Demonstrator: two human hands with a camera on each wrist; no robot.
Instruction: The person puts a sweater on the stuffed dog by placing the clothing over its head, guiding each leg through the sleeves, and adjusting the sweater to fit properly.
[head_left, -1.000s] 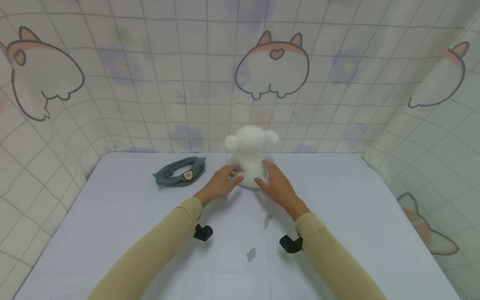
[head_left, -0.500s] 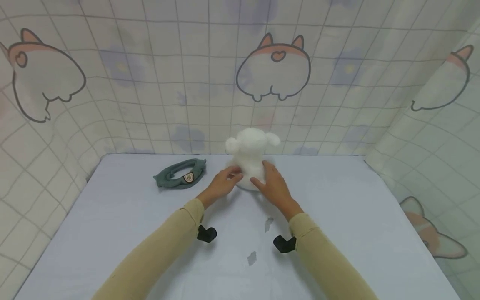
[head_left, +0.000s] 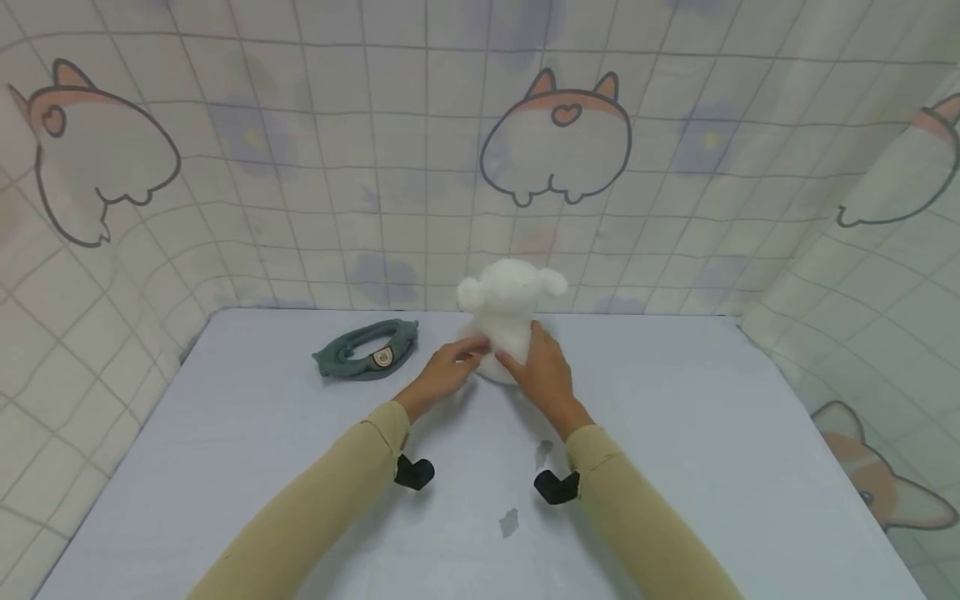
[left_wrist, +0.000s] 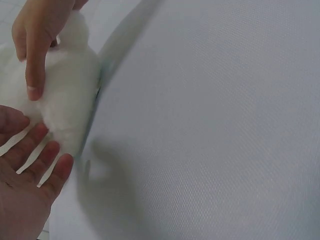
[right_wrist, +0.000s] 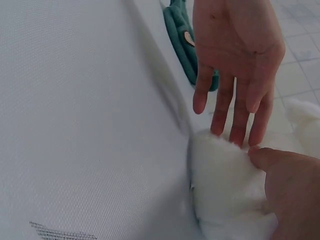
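A white plush toy (head_left: 512, 287) with two round ears sits upright near the back edge of the table, between both hands. My left hand (head_left: 444, 372) is at its lower left side. In the left wrist view, the left hand's fingers (left_wrist: 44, 155) lie spread and fairly straight, tips against the fur. From the right, my right hand (head_left: 546, 375) grips the toy's lower body, thumb across its back and fingers around the side. The right wrist view shows this thumb (right_wrist: 265, 157) on the fur, close to the left fingertips. The toy's front is hidden.
A teal cloth ring (head_left: 348, 367) with a small badge lies left of the toy. The white table (head_left: 675, 433) carries grey patches (head_left: 509, 522) nearer the person. Behind it hangs a gridded curtain (head_left: 420, 167) with corgi drawings.
My right hand and forearm have swung inward to the left, the thumb moving further across the toy's back. The left hand reaches slightly further in. The head view has shifted a little.
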